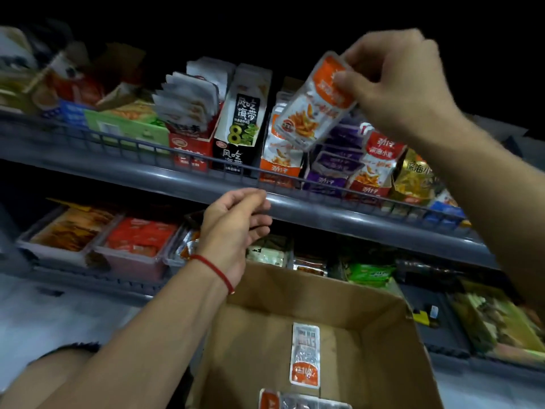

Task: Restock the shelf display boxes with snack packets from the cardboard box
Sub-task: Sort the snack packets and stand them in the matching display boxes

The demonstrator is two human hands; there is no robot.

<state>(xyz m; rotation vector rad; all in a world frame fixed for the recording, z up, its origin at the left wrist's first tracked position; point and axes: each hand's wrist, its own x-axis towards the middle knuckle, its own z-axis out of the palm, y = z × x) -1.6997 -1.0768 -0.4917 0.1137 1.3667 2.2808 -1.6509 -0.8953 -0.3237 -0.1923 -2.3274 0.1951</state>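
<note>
My right hand (395, 75) pinches an orange-and-white snack packet (312, 104) by its top edge, high over the upper shelf. Right below the packet stands an orange display box (280, 163) with matching packets. My left hand (236, 225) hovers with loosely curled fingers in front of the upper shelf's rail (295, 202), holding nothing; a red string circles its wrist. The brown cardboard box (368, 308) lies open at the bottom centre. On its floor lies one orange-and-white packet (305, 355), and another packet (295, 401) shows at the lower edge.
The upper shelf also carries a black display box (239, 125), a red box of white packets (188, 119), purple packets (333, 163) and yellow packets (415, 178). Clear trays of red and orange packets (135, 240) fill the lower shelf, with green packets (368, 273) further right.
</note>
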